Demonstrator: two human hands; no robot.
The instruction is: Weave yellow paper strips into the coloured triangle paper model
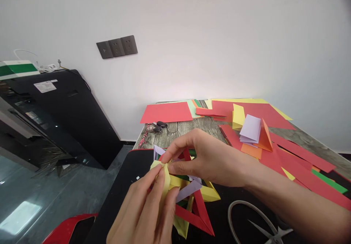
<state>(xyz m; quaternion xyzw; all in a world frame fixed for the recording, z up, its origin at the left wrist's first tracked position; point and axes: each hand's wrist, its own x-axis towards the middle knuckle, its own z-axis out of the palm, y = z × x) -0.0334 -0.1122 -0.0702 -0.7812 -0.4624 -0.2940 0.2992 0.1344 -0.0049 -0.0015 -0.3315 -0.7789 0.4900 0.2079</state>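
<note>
Over black surface (123, 185): left hand (144, 203), right hand (205, 160), fingers of both pinching one yellow paper piece (166, 180).

- We see our two bare hands meeting near the lower middle of the view, fingertips close together.
- Our left hand (145, 203) rises from the bottom edge, its back toward us, fingers slanting up and to the right.
- Its leading fingers (146, 181) lie side by side, bent at the tips; the left thumb (168, 209) stands upright to their right, in a closed grip.
- Our right forearm (290, 191), bare, reaches in from the right edge, sloping up leftward to the wrist (245, 169).
- Our right hand (211, 160) arches over, index finger (179, 143) curved down toward the right thumb (182, 167), pinching.
</note>
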